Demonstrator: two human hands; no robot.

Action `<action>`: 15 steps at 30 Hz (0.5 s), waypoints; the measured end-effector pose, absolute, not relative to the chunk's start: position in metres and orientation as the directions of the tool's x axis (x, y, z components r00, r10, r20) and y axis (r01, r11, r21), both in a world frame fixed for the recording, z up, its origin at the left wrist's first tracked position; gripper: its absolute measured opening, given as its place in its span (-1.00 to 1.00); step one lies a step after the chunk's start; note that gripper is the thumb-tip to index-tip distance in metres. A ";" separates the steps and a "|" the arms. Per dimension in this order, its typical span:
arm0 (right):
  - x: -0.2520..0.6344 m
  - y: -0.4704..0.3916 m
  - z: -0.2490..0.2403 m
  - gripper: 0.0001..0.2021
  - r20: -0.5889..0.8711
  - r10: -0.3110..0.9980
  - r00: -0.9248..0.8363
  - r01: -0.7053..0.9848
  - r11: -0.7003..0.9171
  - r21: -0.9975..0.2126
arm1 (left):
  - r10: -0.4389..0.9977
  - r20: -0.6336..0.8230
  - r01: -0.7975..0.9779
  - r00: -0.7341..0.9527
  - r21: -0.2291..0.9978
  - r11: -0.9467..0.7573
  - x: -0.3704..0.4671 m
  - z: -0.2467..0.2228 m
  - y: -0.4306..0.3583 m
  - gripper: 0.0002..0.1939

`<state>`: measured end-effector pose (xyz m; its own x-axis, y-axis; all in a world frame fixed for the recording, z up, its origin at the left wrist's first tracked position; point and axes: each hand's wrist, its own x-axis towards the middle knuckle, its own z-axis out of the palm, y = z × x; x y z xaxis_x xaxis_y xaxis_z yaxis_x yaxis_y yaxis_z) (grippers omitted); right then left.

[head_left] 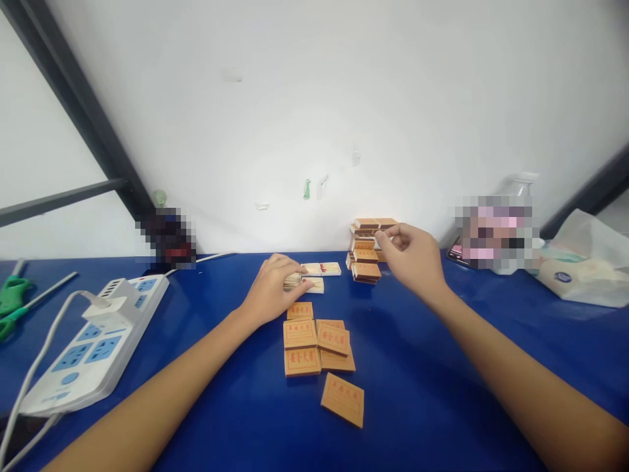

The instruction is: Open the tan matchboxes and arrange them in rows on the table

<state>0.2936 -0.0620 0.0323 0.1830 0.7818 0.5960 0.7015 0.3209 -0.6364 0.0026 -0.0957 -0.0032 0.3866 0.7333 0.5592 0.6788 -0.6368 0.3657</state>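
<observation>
My left hand (275, 285) curls its thumb and fingers around a white matchbox tray (291, 280) with matchsticks in it. Touching distance away lie other open trays (322, 269) of red-tipped matches. My right hand (410, 257) is pinched at the upper part of a stack of orange matchboxes (364, 254) by the wall; whatever its fingertips hold is too small to make out. Nearer to me, several flat orange matchbox covers (301, 333) with red print lie grouped and partly overlapping. One more cover (343, 400) lies apart, turned at an angle.
On the left of the blue table (407, 406) is a white power strip (103, 347) with a plugged-in charger and cable. Green-handled scissors (14, 298) lie beyond it. A tissue pack (572, 275) and a phone (457, 252) are at the right. The wall (275, 144) bounds the back.
</observation>
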 end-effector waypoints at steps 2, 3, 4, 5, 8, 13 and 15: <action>0.293 -0.064 0.031 -0.76 0.651 0.748 0.129 0.754 0.352 -0.554 | 0.746 0.507 0.663 0.432 0.383 -0.644 -0.002 0.005 -0.106 -0.80; 0.292 -0.066 0.031 -0.77 0.677 0.731 0.091 0.781 0.370 -0.504 | 0.763 0.455 0.656 0.459 0.405 -0.637 -0.005 0.010 -0.110 -0.79; 0.291 -0.068 0.031 -0.77 0.697 0.715 0.045 0.802 0.390 -0.452 | 0.780 0.417 0.659 0.467 0.424 -0.621 -0.007 0.014 -0.114 -0.78; 0.289 -0.070 0.031 -0.78 0.712 0.703 -0.002 0.818 0.410 -0.403 | 0.797 0.388 0.669 0.464 0.436 -0.602 -0.010 0.019 -0.117 -0.76; 0.282 -0.079 0.034 -0.74 0.687 0.711 -0.150 0.809 0.488 -0.328 | 0.837 0.275 0.670 0.473 0.504 -0.545 -0.015 0.031 -0.122 -0.69; 0.268 -0.106 0.047 -0.69 0.206 0.745 -0.635 0.529 0.613 -0.587 | 0.827 0.072 0.601 0.558 0.652 -0.462 -0.018 0.050 -0.129 -0.65; 0.263 -0.117 0.049 -0.58 0.016 0.652 -0.758 0.499 0.595 -0.630 | 0.815 0.050 0.588 0.578 0.666 -0.458 -0.017 0.054 -0.133 -0.63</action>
<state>0.2629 -0.1170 0.0491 -0.7578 0.6523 0.0165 0.4989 0.5955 -0.6297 -0.0173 -0.1329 0.0540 0.5779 0.8146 0.0495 0.5884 -0.4579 0.6665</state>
